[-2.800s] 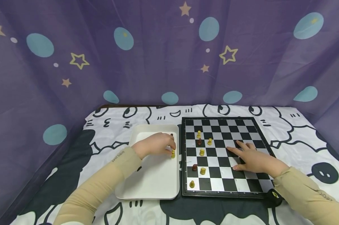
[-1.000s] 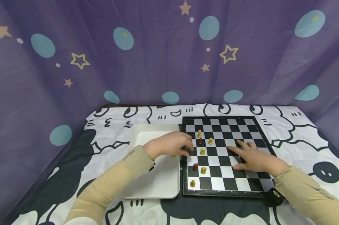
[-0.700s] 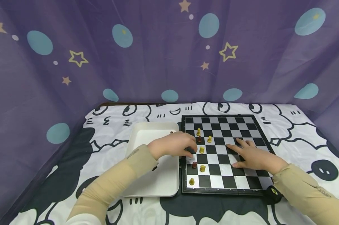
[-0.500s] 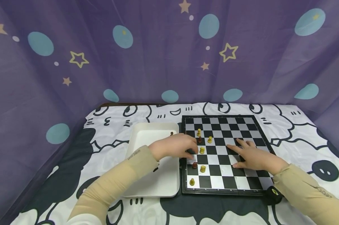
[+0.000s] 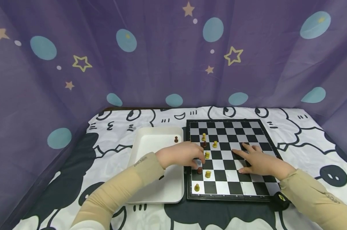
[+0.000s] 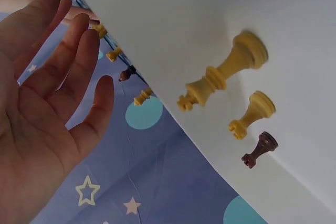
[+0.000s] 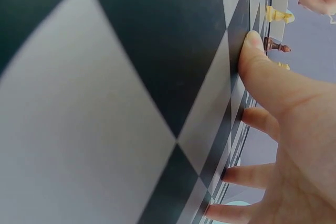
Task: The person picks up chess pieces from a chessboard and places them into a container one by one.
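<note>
In the head view my left hand (image 5: 187, 155) hovers over the left side of a chessboard (image 5: 231, 187), its fingertips just behind a dark red chess piece (image 5: 200, 170). The left wrist view shows loosely bent fingers and no piece held; the thumb tip is near the frame edge. Yellow pieces, among them a pawn (image 5: 197, 187) and a rook (image 5: 208, 174), stand close by. My right hand (image 5: 258, 161) lies with spread fingers, fingertips touching the board's right half. A yellow king (image 6: 223, 72) and a dark rook (image 6: 260, 150) are in the white tray (image 5: 153, 199).
The tray adjoins the board's left edge. Further back on the board stand another dark piece (image 5: 204, 144) and several yellow ones. A cartoon-printed cloth (image 5: 303, 159) covers the table, and a purple curtain (image 5: 161, 80) hangs behind it.
My left hand has gone from a yellow piece in the tray rightward onto the board, then slightly toward the near dark red piece. The right hand stays put.
</note>
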Demonstrator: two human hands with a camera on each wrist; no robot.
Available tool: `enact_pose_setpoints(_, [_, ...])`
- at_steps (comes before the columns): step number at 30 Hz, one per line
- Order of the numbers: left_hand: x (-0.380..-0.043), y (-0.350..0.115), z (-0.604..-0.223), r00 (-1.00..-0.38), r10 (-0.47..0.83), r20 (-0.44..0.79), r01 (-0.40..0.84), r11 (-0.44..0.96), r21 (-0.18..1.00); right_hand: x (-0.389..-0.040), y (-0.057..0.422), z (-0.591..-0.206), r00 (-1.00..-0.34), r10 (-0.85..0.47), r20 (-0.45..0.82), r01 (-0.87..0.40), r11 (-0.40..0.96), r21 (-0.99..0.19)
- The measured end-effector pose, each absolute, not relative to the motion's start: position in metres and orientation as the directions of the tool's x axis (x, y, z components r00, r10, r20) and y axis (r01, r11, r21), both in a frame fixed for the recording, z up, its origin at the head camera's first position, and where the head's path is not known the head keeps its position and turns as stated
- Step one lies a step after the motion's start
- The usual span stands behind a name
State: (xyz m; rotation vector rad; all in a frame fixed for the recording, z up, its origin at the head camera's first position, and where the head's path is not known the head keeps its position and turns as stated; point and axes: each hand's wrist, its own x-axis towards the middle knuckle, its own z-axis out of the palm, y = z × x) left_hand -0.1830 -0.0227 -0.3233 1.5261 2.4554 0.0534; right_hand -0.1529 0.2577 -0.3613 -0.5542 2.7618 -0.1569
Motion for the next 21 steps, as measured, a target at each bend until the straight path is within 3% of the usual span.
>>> enact_pose_setpoints(21, [-0.1808, -0.0222, -0.3289, -0.395, 0.897, -0.198, 0.897, 0.423, 0.128, -0.1517, 0.257, -0.3609, -0.876, -0.397, -0.273, -0.36, 0.916, -0.177])
